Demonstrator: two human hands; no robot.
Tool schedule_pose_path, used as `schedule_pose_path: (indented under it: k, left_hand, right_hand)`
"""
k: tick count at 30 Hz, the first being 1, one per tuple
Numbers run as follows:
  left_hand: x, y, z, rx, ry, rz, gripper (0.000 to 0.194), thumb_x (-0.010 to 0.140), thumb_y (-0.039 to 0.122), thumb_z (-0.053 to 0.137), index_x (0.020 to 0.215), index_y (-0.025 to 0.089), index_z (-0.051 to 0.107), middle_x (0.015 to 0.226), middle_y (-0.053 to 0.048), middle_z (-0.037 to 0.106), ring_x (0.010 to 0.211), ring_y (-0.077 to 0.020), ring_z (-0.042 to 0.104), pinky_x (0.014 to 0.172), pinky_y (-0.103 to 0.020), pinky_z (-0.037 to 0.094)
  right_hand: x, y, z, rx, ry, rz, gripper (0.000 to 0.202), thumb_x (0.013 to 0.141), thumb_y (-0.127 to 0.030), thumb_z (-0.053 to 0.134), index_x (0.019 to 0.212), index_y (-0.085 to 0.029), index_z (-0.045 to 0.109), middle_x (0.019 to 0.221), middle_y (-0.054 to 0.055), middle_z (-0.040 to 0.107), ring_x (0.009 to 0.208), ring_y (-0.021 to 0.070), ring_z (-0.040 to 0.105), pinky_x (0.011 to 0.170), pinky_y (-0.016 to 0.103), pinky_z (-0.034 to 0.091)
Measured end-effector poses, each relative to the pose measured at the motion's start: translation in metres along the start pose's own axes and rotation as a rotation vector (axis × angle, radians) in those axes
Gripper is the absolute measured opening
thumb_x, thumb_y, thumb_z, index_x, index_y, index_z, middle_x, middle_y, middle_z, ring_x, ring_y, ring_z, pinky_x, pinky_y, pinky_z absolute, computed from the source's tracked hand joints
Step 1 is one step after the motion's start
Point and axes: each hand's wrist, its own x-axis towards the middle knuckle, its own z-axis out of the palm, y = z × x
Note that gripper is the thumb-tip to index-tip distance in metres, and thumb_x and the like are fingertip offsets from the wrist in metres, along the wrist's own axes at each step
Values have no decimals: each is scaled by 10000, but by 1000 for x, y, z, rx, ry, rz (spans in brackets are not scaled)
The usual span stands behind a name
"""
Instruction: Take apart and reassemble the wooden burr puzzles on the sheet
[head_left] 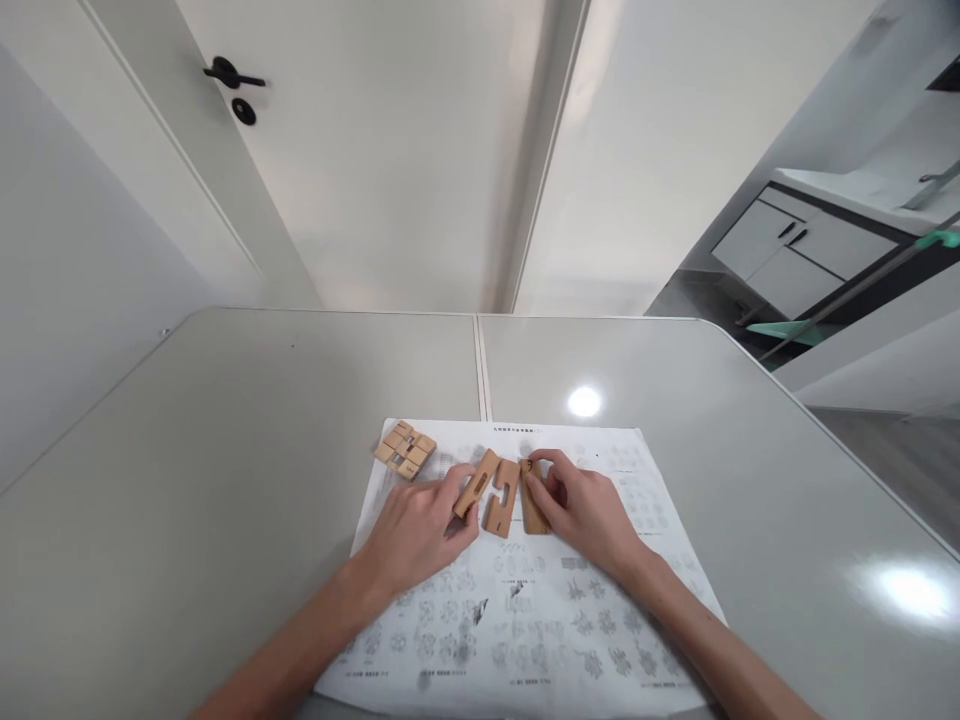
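Note:
My left hand (424, 522) pinches a slotted wooden puzzle piece (477, 482) between thumb and fingers, tilted over the paper. Just right of it, a notched wooden puzzle piece (504, 505) with a C-shaped cutout lies on the printed sheet (540, 610). My right hand (583, 500) has its thumb and fingertips closed on the upper end of a third flat wooden puzzle piece (533, 515). That piece is partly hidden by the fingers. At the sheet's upper left corner rests a square wooden block puzzle (406, 449) made of several small blocks.
The sheet lies on a pale glossy table (225, 450) with a seam (482, 370) running across its middle. Beyond the table's far edge stands a white door with a black handle (234, 75). A white cabinet (810, 235) is at the far right.

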Motion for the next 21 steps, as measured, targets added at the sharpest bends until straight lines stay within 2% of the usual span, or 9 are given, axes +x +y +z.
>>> schedule_pose_path:
  k: [9,12,14,17,21]
  left_hand:
    - [2,1,-3,70,-1,-6,299,895,247,560,1190,203,530,603,60,625,496,-172,608,492,-299,419]
    - [2,2,-4,51,3,-1,348,879,259,583,1217,199,532,664,31,654,546,-191,634,508,-310,452]
    - [3,2,-4,9,44,10,341,874,257,600,1205,200,543,791,-18,698,677,-216,686,588,-329,517]
    - [5,4,-8,-60,97,46,316,869,254,633,1174,199,569,1036,-93,700,955,-271,691,842,-412,578]
    - [8,7,-12,-154,33,62,490,838,312,721,1293,216,567,1388,-142,591,1313,-350,547,1107,-520,489]
  right_hand:
    - [-1,-8,1,13,-38,-86,305,1065,-380,444,1300,-224,561,713,-22,679,558,162,611,546,272,448]
    - [-2,-11,1,36,-56,-123,313,1067,-354,444,1333,-234,557,768,-4,711,602,170,637,564,276,473]
    - [-2,-12,2,49,-58,-162,320,1062,-332,451,1351,-234,547,803,7,722,625,174,647,576,281,482]
    - [-3,-14,3,72,-62,-229,299,1057,-309,459,1334,-234,540,836,15,722,644,173,649,581,282,476]
    - [-4,-20,2,85,-105,-304,268,1066,-271,440,1317,-230,525,870,15,698,668,169,636,583,284,461]
